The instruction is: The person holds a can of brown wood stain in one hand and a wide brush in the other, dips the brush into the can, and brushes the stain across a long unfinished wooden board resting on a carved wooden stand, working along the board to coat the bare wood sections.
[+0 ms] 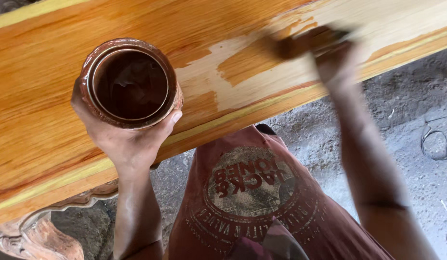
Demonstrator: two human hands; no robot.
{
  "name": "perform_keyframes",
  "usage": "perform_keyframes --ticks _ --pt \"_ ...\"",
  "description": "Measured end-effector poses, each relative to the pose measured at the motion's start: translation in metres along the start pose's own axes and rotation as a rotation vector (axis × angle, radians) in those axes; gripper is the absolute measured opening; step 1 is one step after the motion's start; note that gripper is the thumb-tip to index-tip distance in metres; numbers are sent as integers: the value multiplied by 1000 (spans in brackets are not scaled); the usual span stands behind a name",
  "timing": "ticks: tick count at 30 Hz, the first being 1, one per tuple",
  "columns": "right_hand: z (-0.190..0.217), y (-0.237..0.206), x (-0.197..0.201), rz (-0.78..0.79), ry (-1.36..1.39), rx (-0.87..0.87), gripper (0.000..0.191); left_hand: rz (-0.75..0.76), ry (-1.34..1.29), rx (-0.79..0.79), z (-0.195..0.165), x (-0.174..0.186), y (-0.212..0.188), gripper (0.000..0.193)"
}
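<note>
My left hand (124,139) grips an open round tin (129,84) of dark brown stain from below and holds it over a long wooden board (40,120). The tin's outside is smeared with the same red-brown colour. My right hand (336,60) is closed around a brush (300,44) and is blurred with motion at the upper right. The brush tip touches the board where orange-brown stain meets a pale bare patch (262,82). Most of the board's left part is coated and glossy; the right end is still pale wood.
The board's near edge (262,108) has a yellowish moulded strip running diagonally. A carved, stained wooden leg (31,236) shows under it at the lower left. Below lies a rough grey concrete floor (416,163) with a loop of wire (438,142) at the right.
</note>
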State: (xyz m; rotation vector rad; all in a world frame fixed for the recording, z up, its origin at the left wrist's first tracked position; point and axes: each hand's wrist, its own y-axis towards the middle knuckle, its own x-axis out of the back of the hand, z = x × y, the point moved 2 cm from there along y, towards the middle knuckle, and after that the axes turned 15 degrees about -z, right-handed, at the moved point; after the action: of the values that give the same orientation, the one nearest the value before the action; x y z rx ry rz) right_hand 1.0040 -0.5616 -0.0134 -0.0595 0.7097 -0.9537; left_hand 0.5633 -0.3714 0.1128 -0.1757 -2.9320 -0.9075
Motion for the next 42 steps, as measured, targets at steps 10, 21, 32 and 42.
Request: perform_keyframes --ticks 10,21,32,42 --pt "-40 -34 -120 242 -1308 1332 17 -37 166 -31 -8 37 2 102" --pt "107 49 -16 -61 -1348 1031 8 -99 245 -9 0 82 -9 102" --pt "-200 -113 -284 893 -391 434 31 -196 177 138 -8 132 -20 102" --pt "25 -57 -137 174 -1387 1084 26 -247 162 192 -6 152 -30 106"
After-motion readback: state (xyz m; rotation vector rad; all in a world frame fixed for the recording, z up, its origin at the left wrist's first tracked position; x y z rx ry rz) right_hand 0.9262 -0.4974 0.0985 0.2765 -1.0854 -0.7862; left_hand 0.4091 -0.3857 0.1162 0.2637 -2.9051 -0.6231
